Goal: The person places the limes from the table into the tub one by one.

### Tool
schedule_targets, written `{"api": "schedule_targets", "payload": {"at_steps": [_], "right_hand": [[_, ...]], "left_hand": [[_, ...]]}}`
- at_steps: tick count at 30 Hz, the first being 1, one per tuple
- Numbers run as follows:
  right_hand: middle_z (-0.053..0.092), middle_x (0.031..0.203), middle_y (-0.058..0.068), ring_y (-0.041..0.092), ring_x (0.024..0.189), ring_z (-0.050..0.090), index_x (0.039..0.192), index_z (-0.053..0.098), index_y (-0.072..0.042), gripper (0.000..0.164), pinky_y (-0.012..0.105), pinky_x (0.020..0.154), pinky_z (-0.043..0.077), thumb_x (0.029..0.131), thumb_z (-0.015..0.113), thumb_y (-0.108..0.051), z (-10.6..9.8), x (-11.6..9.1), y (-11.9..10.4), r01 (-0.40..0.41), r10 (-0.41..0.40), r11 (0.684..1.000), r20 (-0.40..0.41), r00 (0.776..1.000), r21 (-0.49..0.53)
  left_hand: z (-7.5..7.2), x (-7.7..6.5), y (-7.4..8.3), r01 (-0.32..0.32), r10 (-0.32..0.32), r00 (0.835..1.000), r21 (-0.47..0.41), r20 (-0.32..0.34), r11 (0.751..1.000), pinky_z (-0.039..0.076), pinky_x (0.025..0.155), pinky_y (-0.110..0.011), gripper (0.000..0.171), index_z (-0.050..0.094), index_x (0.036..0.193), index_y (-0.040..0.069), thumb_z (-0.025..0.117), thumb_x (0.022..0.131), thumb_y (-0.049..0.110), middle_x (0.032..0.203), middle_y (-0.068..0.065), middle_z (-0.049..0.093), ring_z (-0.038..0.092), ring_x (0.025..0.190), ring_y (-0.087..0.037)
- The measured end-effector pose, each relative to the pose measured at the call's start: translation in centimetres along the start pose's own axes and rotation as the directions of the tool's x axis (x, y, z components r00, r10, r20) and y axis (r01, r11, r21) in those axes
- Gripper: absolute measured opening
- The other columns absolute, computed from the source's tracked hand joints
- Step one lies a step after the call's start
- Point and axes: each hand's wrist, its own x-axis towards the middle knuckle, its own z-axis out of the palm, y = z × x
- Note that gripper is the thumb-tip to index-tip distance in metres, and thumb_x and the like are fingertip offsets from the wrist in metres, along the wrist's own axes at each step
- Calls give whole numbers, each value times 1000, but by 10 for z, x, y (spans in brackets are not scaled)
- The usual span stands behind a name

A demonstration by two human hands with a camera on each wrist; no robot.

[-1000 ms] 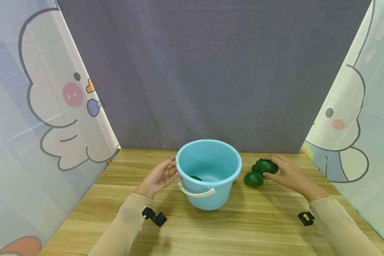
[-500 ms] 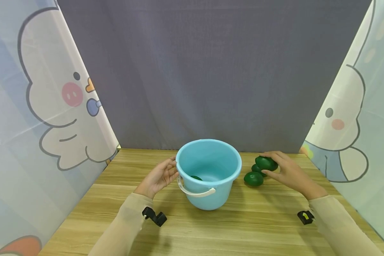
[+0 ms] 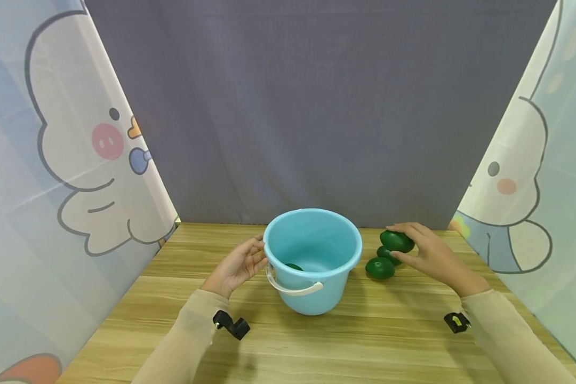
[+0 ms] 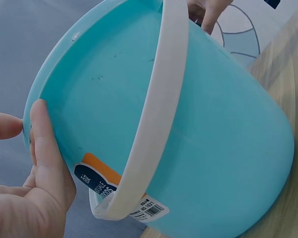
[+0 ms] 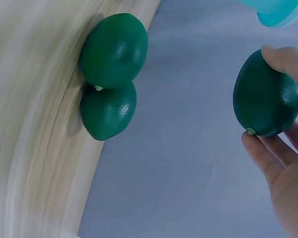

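A light blue bucket [image 3: 314,298] stands upright on the wooden table, its white handle [image 3: 297,292] hanging down at the front. My left hand [image 3: 242,266] holds the bucket's left rim, with digits at the lip and against the outer wall in the left wrist view. Part of a green fruit [image 3: 294,266] shows inside the bucket; the rest is hidden by the wall. To the right, my right hand [image 3: 427,256] grips a glossy dark green lime [image 5: 263,96] between thumb and fingertips, raised above two more limes [image 5: 115,49] on the table.
The wooden table [image 3: 355,346] ends at a grey curtain [image 3: 312,112] behind the bucket. Cartoon-printed cloths hang at the left and right sides. A sticker [image 4: 97,173] is on the bucket below its rim. Each wrist wears a black mount.
My right hand has lifted the lime off the table and moved it slightly up and left, uncovering more of the lime behind. The left hand and bucket have stayed in place.
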Motion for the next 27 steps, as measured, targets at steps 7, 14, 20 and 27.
{"api": "schedule_targets", "payload": {"at_steps": [7,14,20,27], "right_hand": [[61,125,7,24,107,59,132,62,-8,72,22,84,52,67,92,-2,-1,4,-4,-8,8,1000,7,1000,-2],[61,128,9,25,110,59,133,61,-7,58,19,87,51,82,86,-22,-3,6,-6,20,-20,1000,-5,1000,13],[61,129,9,26,111,58,133,61,-8,61,18,89,50,78,88,-17,-4,9,-7,31,-31,999,-18,999,16],[60,129,10,27,112,58,133,61,-7,66,15,91,48,94,53,-60,-5,14,-9,46,-45,998,-29,999,31]], "left_hand": [[0,0,0,-1,1,1000,-3,5,1000,58,76,-17,58,25,151,-2,45,96,5,117,-8,56,64,86,-9],[-1,0,0,-1,1,1000,-4,6,1000,58,76,-17,60,24,152,-2,45,96,6,117,-8,55,64,86,-9],[-1,0,0,-1,1,1000,-10,1,1000,58,76,-17,60,24,152,-2,45,96,6,117,-8,56,64,86,-9],[-1,0,0,-4,4,1000,-6,2,1000,58,76,-17,60,24,152,-2,45,96,6,117,-8,56,65,87,-9]]}}
